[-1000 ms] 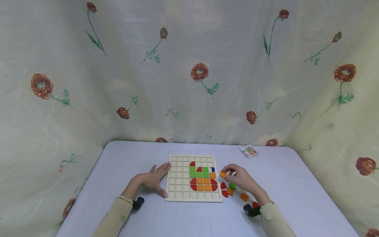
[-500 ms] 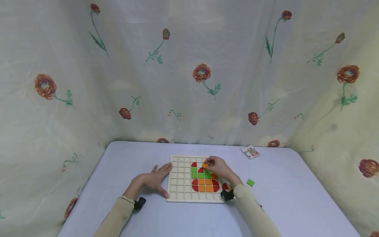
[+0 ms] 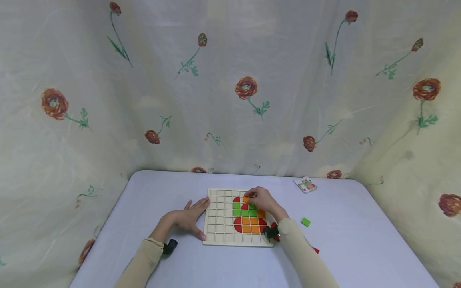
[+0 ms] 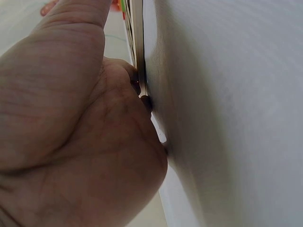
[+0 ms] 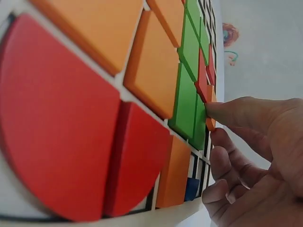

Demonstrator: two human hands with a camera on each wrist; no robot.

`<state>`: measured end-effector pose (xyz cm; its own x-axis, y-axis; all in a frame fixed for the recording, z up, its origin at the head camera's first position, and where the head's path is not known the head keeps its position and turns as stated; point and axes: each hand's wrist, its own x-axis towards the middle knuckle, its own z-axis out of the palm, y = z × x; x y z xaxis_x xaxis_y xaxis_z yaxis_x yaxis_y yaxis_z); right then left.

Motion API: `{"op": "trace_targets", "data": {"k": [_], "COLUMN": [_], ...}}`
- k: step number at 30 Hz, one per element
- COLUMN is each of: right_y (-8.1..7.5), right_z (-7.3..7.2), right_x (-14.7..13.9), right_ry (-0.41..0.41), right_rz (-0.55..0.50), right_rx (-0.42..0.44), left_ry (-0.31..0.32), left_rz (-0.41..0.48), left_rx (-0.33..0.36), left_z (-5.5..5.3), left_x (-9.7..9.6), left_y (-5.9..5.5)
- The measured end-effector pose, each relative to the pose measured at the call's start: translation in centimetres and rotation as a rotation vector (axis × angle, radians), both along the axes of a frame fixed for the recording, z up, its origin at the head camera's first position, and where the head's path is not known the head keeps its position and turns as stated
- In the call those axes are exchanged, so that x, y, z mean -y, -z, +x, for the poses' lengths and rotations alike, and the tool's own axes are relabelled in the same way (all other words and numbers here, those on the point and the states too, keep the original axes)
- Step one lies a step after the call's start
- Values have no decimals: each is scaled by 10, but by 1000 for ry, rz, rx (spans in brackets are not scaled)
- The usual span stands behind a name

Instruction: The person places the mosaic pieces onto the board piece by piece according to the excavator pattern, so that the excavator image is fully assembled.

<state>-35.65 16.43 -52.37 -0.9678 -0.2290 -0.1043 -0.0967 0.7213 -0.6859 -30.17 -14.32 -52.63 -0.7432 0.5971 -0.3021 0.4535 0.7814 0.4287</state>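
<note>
Orange tile (image 3: pixel 246 199): sat pinched by right hand's (image 3: pixel 262 199) thumb and fingers, at wooden board's (image 3: pixel 220 219) upper right, just beside red quarter-round (image 3: pixel 236 199); fully seated or not, couldn't tell
Left hand (image 3: pixel 188 219): lay spread, fingers straight, touching board's left edge, well apart from orange tile
Wooden board: lay between both hands
Green tile (image 3: pixel 305 222): lay on table (image 3: pixel 360 240), right of board

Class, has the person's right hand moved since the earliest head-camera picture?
Yes: the right hand moved left, from beside the square pale wooden grid board to over it.
</note>
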Motion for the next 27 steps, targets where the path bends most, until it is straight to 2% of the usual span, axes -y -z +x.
{"op": "trace_targets", "data": {"k": [7,19,24,27], "right_y": [0,3,0,-4], "right_z": [-1,3,7,15], "right_x": [4,9,5,-5], "right_ry": [1,40,28,32], "right_rz": [3,-1,13,10], "right_rx": [19,-1,-38,-74], "left_ry": [-1,1,-3,-10], "left_rz": [3,-11,-1,9], "left_rx": [1,-7,-2,8], "left_z": [-2,-2,-2,-2], "left_x": [2,1,0,1], "left_y": [3,4,4,3]}}
